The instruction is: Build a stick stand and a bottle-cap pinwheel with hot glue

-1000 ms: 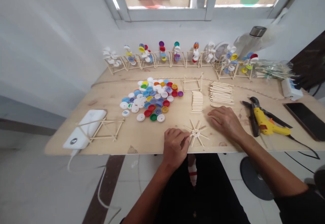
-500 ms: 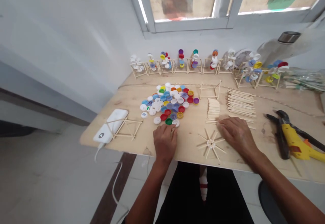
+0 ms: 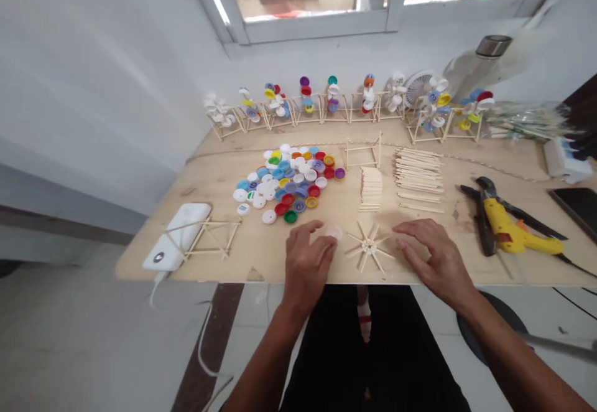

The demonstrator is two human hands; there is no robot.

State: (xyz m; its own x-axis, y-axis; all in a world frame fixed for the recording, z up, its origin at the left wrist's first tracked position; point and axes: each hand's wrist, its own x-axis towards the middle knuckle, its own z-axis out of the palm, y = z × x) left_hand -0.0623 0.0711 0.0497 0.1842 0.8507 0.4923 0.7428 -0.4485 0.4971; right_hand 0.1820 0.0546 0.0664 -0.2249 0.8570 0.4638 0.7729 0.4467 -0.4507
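Observation:
My left hand (image 3: 306, 261) is closed over the front of the table, with a blurred white bottle cap (image 3: 334, 233) at its thumb and fingertips. To its right lies a star-shaped wheel of small sticks (image 3: 369, 247), its spokes spreading from a ring-like hub. On the wheel's far side my right hand (image 3: 431, 253) is open, thumb and fingers apart, holding nothing. Beyond my left hand is a pile of coloured bottle caps (image 3: 291, 182). Short sticks (image 3: 372, 188) and longer sticks (image 3: 418, 175) lie in rows behind the wheel.
A stick frame (image 3: 212, 238) leans on a white power bank (image 3: 177, 238) at left; another frame (image 3: 364, 154) stands behind the short sticks. Finished cap wheels on frames (image 3: 305, 104) line the wall. At right are a yellow glue gun (image 3: 506, 228), black-handled pliers (image 3: 485, 219) and a phone (image 3: 576, 210).
My left hand has moved the white cap away from the pile towards the stick wheel. My right hand has lifted from beside the sticks and opened. The view has shifted right.

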